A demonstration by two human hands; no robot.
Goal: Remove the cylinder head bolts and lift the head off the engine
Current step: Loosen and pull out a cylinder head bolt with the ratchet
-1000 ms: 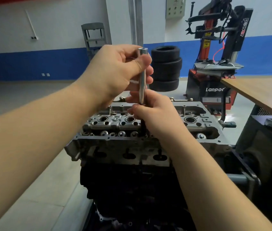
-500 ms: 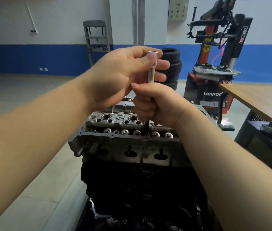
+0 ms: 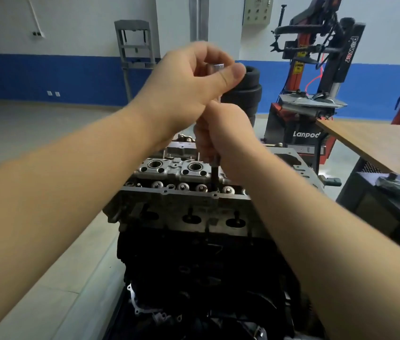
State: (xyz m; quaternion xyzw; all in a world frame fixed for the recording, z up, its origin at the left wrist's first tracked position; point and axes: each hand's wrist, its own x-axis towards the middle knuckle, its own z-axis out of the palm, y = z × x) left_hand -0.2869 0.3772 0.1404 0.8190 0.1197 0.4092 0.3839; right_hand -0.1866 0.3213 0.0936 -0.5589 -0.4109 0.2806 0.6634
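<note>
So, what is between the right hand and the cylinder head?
In the head view, only the dark lower shaft of the tool runs from the right hand down into the cylinder head.

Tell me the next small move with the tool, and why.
Probably keep twisting the extension bar with the left hand while the right hand steadies it: its dark tip sits in a bolt hole at the head's near edge.

Both hands (image 3: 194, 94) gripping upright extension bar (image 3: 215, 173), over cylinder head (image 3: 177, 207)
</note>
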